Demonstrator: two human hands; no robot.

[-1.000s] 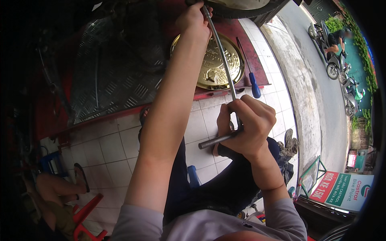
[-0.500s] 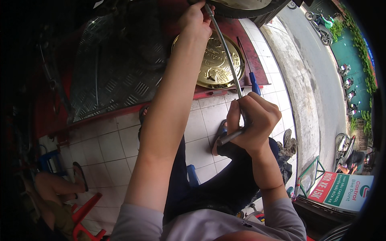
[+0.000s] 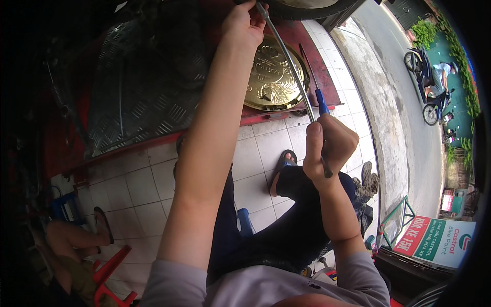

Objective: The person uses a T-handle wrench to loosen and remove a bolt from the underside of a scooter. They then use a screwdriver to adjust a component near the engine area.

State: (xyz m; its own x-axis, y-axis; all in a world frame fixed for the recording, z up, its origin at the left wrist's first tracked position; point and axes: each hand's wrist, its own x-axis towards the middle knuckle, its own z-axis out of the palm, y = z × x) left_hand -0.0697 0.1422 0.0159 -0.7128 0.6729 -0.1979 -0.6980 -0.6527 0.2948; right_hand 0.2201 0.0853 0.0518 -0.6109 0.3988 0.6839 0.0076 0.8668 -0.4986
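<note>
A long, thin steel socket wrench (image 3: 289, 53) with a bent handle runs down from the top edge. My right hand (image 3: 331, 146) is closed round its lower end, and the handle's tip pokes out below the fist. Beneath the tyre (image 3: 312, 11), my left hand (image 3: 242, 24) has its fingers curled at the wrench's upper end; the top edge partly cuts them off. What the wrench meets there is hidden. Behind the rod lies a round, gold, embossed metal tray (image 3: 273, 77). A screwdriver with a blue handle (image 3: 321, 101) rests beside it.
Under the wheel is a red platform (image 3: 255, 118) with a dark tread-plate section (image 3: 148, 110). At lower left sits another person (image 3: 71, 245), near a red plastic chair (image 3: 110, 276). A blue stool (image 3: 245, 222) shows between my legs. A motorbike rider (image 3: 439, 79) is on the road at right.
My right hand has turned over with the wrench handle, which pointed left and now points down toward my wrist. My left hand has shifted slightly left. A motorbike rider has come into view.
</note>
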